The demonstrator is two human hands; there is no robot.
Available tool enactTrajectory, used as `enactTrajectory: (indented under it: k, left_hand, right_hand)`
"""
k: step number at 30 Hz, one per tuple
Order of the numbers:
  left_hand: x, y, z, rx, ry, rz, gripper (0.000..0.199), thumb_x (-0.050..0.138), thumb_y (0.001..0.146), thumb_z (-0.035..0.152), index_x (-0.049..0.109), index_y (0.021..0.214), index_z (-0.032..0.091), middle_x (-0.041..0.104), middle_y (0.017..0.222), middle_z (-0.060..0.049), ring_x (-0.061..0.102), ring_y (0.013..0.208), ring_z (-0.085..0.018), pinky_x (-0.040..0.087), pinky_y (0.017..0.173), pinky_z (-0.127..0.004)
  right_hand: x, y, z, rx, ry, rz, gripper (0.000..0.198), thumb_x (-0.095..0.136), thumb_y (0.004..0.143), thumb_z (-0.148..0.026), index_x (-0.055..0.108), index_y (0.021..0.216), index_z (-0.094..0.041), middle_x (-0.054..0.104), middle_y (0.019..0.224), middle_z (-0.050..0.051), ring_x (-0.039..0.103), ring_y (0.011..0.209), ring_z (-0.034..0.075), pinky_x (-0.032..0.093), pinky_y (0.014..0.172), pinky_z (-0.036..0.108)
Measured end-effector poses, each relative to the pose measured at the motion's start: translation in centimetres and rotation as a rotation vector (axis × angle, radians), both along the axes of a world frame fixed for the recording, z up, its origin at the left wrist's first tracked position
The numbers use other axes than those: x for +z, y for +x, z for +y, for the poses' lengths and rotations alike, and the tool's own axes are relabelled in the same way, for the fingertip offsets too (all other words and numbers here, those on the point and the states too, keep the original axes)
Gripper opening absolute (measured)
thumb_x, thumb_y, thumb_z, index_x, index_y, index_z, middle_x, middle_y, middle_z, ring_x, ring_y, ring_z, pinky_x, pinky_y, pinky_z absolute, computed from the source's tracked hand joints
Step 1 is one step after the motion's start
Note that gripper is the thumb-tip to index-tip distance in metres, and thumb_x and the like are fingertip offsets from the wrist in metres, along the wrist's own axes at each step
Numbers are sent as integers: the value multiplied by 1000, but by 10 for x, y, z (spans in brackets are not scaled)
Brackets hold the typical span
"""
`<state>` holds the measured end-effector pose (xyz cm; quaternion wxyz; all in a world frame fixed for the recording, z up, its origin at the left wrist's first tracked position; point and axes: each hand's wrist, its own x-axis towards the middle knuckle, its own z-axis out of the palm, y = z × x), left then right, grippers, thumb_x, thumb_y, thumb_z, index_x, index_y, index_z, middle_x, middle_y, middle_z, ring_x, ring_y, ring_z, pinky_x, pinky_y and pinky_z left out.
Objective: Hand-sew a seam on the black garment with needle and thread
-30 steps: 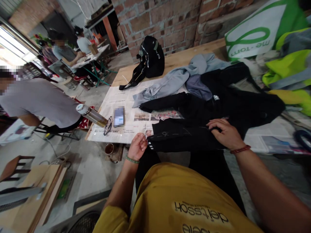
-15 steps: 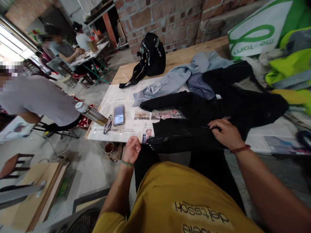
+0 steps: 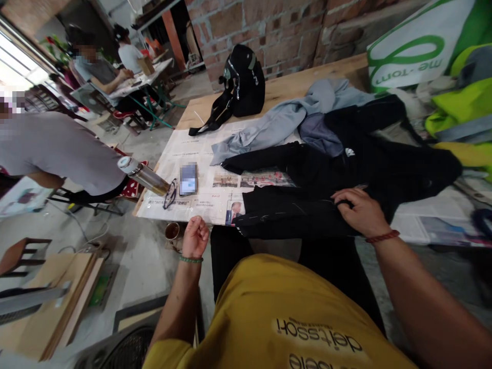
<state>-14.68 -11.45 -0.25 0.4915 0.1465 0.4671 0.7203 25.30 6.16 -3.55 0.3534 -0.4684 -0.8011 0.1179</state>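
A black garment [image 3: 403,164] with a pale grey part [image 3: 265,123] lies spread over the newspaper-covered table. White stitch lines run along its near black panel [image 3: 284,210], which reaches the table's front edge. My right hand [image 3: 355,209] rests on this panel, with thumb and fingers curled closed on the black cloth. Off the panel's left end, at the table's front edge, my left hand [image 3: 196,237] is raised with its fingertips pinched together. Whatever it may hold is too small to make out.
Left on the table are a glass bottle [image 3: 142,175], eyeglasses [image 3: 169,195] and a phone [image 3: 188,179]. A black bag [image 3: 248,82] stands behind. At right are a green-white bag [image 3: 415,51], yellow-green clothing [image 3: 461,107] and scissors [image 3: 474,192]. A person [image 3: 65,154] sits at left.
My left hand has moved left, farther from the end of the black panel, with fingers still pinched. My right hand stays on the cloth. The view has shifted slightly.
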Motion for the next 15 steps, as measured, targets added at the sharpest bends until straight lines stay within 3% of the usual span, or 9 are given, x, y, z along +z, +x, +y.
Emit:
enactTrajectory:
  k: [8,15]
  left_hand:
    - [3,-11,-7,70,18,-24,28,70,70,17,42,68,17,41,55,7,37,40,-2,26,33,-12]
    - [3,-10,-4,46,-2,-87,25,68,72,17,42,70,16,41,56,7,38,39,-2,25,32,-13]
  right_hand:
    - [-2,1,1,15,26,-10,12,43,69,-17,54,65,-20,67,82,5,59,83,20,44,84,36]
    - [-4,2,1,17,43,-17,12,43,69,-17,54,66,-20,66,82,5,59,83,20,44,83,35]
